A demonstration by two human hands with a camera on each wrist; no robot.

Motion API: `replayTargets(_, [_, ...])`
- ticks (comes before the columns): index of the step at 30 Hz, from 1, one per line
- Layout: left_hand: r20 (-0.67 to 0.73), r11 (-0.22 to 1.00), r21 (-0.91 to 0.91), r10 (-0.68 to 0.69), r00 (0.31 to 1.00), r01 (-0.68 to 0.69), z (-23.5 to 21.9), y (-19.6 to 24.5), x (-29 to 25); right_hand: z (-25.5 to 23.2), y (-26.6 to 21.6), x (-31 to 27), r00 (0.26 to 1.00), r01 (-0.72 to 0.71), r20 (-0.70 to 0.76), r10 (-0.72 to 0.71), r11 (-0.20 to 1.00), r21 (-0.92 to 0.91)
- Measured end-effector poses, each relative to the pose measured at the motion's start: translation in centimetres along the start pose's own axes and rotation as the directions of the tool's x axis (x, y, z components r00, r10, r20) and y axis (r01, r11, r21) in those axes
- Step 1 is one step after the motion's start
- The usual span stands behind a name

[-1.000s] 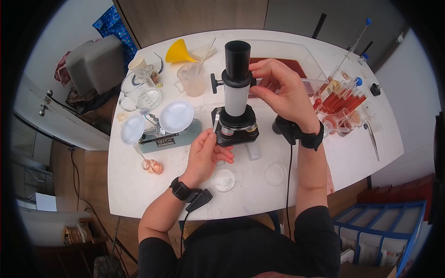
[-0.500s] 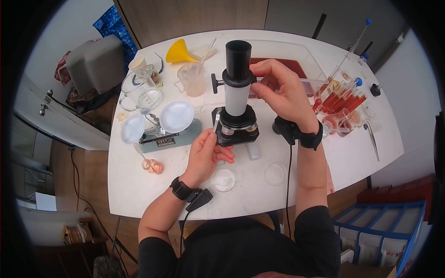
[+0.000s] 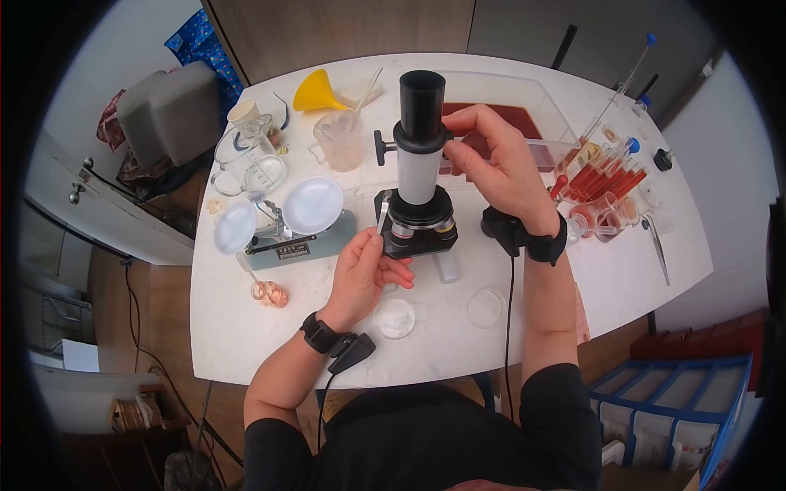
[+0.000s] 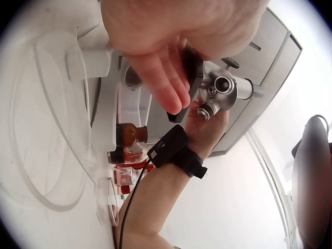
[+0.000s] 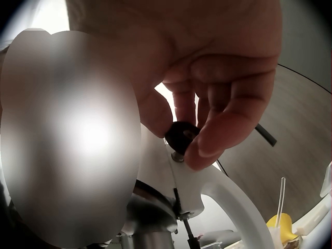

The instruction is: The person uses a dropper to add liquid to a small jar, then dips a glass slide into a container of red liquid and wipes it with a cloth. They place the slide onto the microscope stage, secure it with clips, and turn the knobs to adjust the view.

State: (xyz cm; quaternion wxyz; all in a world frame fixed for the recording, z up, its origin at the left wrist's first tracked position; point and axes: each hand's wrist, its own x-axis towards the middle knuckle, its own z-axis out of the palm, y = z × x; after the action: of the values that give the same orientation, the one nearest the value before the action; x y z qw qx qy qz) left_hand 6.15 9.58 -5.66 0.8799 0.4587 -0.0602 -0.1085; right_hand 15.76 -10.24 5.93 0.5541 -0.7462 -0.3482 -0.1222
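A microscope [image 3: 417,176] with a black eyepiece tube and a pale body stands in the middle of the table. My right hand [image 3: 495,164] pinches the black focus knob [image 5: 181,136] between thumb and fingers, as the right wrist view shows. At the near left edge of the black stage [image 4: 194,78], my left hand [image 3: 360,274] grips with its thumb at the shiny metal stage clip [image 3: 382,214]. Its other fingers [image 4: 165,85] reach out below the stage. Objective lenses [image 4: 207,109] show beside the stage in the left wrist view.
Two petri dishes [image 3: 395,318] lie near the front edge. A balance [image 3: 295,241] with two white pans is on the left, a small flask [image 3: 272,295] before it. Test tubes [image 3: 606,172] with red liquid stand right, tweezers [image 3: 658,250] near them. Behind is a yellow funnel [image 3: 318,92].
My right hand has turned slightly at the focus knob, its wrist shifting a little to the left. The left hand stays at the stage edge.
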Motion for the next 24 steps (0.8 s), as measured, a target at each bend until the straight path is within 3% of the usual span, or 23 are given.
replayTargets(14, [0.028,0.999,-0.030,-0.013,1.000,0.014,-0.32,0.01,0.00,0.36,-0.24,0.12,1.000,0.011,-0.027,-0.014,0.995,-0.099])
replayTargets(17, [-0.026,1.000,0.021,0.006,1.000,-0.005,0.16,-0.02,0.01,0.49,-0.30,0.16,0.999,-0.002,-0.037,-0.002,0.994,-0.108])
replayTargets(24, [0.030,1.000,-0.024,-0.014,0.999,0.015,-0.38,-0.01,-0.04,0.64,-0.36,0.21,0.998,-0.044,-0.048,0.039,0.993,-0.106])
